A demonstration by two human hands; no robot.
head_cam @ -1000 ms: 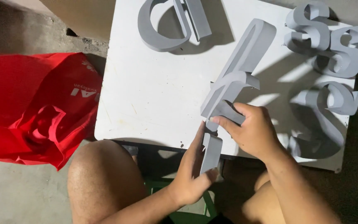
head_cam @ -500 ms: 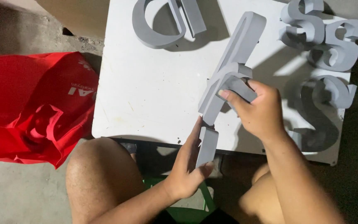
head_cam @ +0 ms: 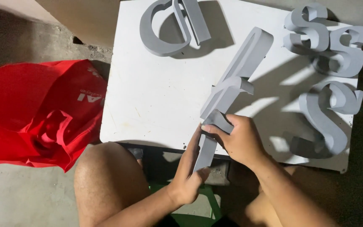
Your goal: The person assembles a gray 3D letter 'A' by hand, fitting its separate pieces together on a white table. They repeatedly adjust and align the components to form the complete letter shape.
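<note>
- The long grey three-dimensional sign letter with side arms (head_cam: 227, 94) lies slantwise across the white rectangular board (head_cam: 156, 96), its far end toward the upper right, its near end overhanging the board's near edge; that overhang appears to let both hands reach around it
- The left hand (head_cam: 190, 176) comes up from below the board's near edge and grasps the letter's near end, fingers lying flat along its left side, apparently to steady it
- The right hand (head_cam: 240, 141) is closed over the letter's lower arm at the board's near edge, fingertips curled onto the grey face; it seems to press or pinch the piece in place
- A round grey open letter (head_cam: 171, 27) rests at the far edge, left of the long one; on the right side curled grey letters (head_cam: 328, 38) are heaped, one more (head_cam: 328, 117) nearer
- A crumpled red fabric bag with white lettering (head_cam: 34, 113) lies on the concrete floor (head_cam: 13, 197) to the left, beside the board; its print is too folded to make out
- A bare knee (head_cam: 106, 176) sits just under the board's near edge
</note>
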